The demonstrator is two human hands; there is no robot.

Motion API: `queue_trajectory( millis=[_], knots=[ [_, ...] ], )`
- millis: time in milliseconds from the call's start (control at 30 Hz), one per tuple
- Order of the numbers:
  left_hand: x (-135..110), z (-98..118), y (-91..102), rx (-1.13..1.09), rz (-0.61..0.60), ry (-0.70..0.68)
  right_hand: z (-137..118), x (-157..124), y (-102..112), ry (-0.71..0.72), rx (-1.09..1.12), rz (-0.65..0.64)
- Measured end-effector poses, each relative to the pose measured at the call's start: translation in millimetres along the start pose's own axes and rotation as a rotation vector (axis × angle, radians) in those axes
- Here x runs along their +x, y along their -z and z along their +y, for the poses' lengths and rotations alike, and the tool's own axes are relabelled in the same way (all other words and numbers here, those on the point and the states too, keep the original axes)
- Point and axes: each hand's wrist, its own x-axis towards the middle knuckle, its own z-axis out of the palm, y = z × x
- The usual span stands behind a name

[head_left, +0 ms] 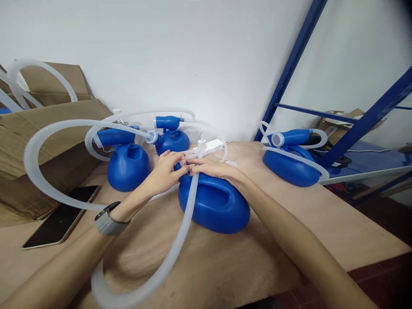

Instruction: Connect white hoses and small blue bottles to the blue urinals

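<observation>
A blue plastic urinal bottle [212, 201] with a moulded handle lies on the wooden table in front of me. My left hand [165, 171], with a grey-banded watch on its wrist, is closed around the bottle's neck at the left end. Across the top of the bottle lies my right hand [214, 168], its fingertips pinched at the same neck beside the left thumb. A translucent corrugated hose [175, 246] passes up between the hands and loops down toward me. My fingers partly hide the small parts at the neck.
More blue bottles with hoses stand behind left [128, 167], at the back [174, 141] and at right [289, 165]. A phone [61, 219] lies by a cardboard box [48, 137]. A white power strip [210, 146] sits near the wall. Blue metal shelving [370, 107] rises at right.
</observation>
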Motion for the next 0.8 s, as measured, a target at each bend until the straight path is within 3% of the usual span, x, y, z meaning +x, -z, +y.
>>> queue_trajectory(
  millis=[333, 600, 800],
  knots=[
    [0.5, -6.6, -3.2, -0.046, 0.001, -0.016, -1.9, -0.7, -0.5, 0.134, -0.048, -0.012],
    [1.9, -5.2, -5.1, -0.005, 0.026, -0.024, 8.7, 2.6, 2.3, 0.092, -0.040, 0.007],
    [-0.6, -2.6, 0.2, 0.032, -0.021, -0.006, -2.4, -11.1, 8.0, 0.036, -0.150, 0.028]
  ],
)
